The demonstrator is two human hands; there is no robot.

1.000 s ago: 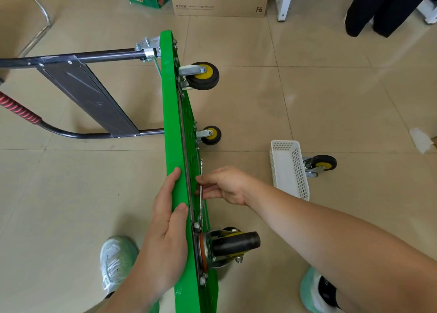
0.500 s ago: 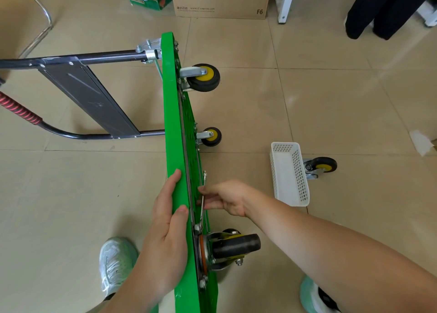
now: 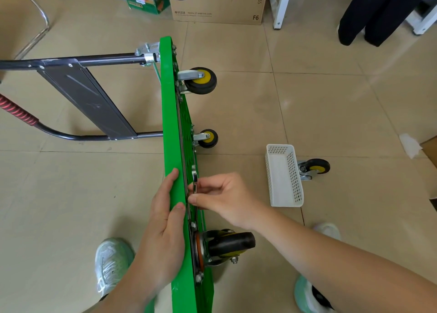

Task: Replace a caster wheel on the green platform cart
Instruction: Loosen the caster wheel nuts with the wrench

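The green platform cart stands on its long edge on the floor, its underside facing right. My left hand grips its upper edge, thumb on the rim. My right hand pinches a slim metal wrench that lies against the underside, just above the near black caster. Two yellow-hubbed casters are mounted farther along. A loose caster lies on the floor behind a white basket.
The cart's folded black handle with a red grip lies to the left. Cardboard boxes and white furniture legs stand at the back. My shoes are on either side of the cart.
My right hand has slid down the cart's underside toward the near caster, taking the wrench with it. The left hand has kept its grip on the edge.
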